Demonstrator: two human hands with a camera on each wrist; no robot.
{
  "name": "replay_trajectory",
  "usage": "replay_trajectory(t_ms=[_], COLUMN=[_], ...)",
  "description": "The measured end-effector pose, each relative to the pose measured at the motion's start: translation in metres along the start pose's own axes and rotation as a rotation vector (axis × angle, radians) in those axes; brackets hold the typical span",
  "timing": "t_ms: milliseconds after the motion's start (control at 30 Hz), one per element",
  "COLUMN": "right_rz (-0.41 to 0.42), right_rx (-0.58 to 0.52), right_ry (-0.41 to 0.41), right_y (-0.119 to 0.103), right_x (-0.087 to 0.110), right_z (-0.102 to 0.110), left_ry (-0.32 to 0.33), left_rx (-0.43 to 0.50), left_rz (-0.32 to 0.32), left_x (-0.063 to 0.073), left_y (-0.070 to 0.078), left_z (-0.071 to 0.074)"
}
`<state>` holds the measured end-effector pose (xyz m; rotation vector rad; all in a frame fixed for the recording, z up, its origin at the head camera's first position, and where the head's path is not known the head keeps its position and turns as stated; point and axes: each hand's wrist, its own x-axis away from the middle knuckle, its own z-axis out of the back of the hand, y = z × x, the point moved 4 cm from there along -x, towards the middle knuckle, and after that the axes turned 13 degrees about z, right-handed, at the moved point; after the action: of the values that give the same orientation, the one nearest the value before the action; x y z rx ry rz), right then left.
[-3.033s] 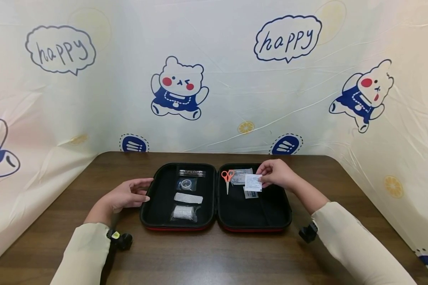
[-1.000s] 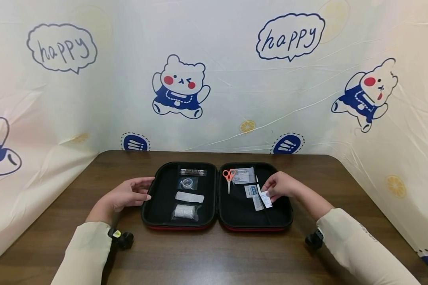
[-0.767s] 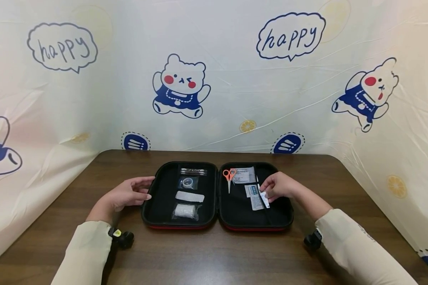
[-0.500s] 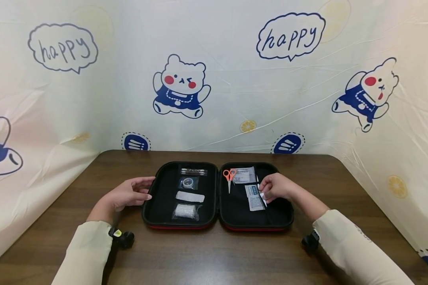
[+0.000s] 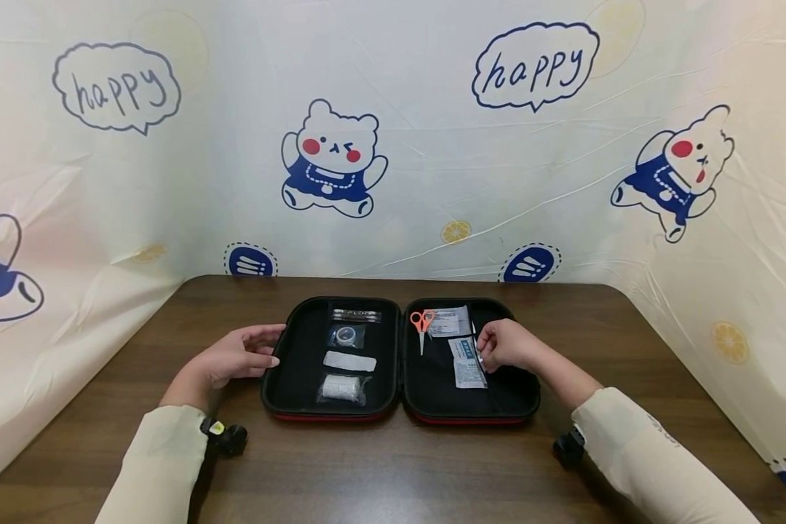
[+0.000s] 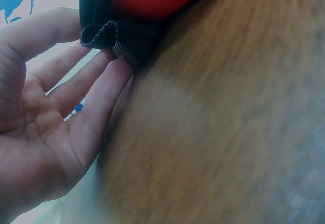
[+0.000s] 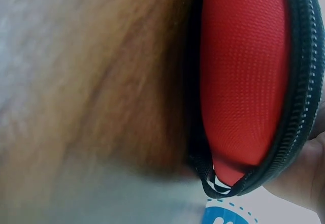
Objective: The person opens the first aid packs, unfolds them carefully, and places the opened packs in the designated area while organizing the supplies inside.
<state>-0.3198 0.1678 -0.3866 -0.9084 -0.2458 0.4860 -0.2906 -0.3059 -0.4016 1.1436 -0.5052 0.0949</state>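
A black-lined case with red outer sides (image 5: 282, 397) lies spread flat in the head view. My left hand (image 5: 239, 354) holds its left rim; in the left wrist view my fingers are at a black fabric tab (image 6: 129, 41). My right hand (image 5: 506, 346) is over the case's right half, thumb and fingers pinching the edge of a small white printed packet (image 5: 469, 375) beside a thin black band (image 5: 491, 393). A packet with blue print (image 5: 463, 349) overlaps it. The right wrist view shows the case's red side (image 7: 244, 71) and hides my fingertips.
Orange-handled scissors (image 5: 422, 324) and a clear packet (image 5: 449, 321) lie in the right half. The left half holds tweezers-like metal strips (image 5: 356, 316), a bagged tape roll (image 5: 346, 335), a white pad (image 5: 350, 362) and a bagged white bandage roll (image 5: 341, 388). A printed curtain stands behind the wooden table (image 5: 367, 473).
My right hand has brought the packet down from near the clear packet to the band, then slid it leftward so more shows left of the band. My left hand has stayed at the rim.
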Motion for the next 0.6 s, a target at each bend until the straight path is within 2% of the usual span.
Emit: replay_trajectory(t_ms=[267, 600], right_rz=[0.020, 0.062], right_rx=[0.039, -0.020], right_ry=[0.010, 0.027], right_y=[-0.003, -0.020], right_x=[0.004, 0.005], right_z=[0.006, 0.020], left_ry=[0.006, 0.003], left_rx=[0.004, 0.003], left_rz=[-0.006, 0.001], left_x=[-0.003, -0.002], left_y=[-0.001, 0.000], left_z=[0.001, 0.000])
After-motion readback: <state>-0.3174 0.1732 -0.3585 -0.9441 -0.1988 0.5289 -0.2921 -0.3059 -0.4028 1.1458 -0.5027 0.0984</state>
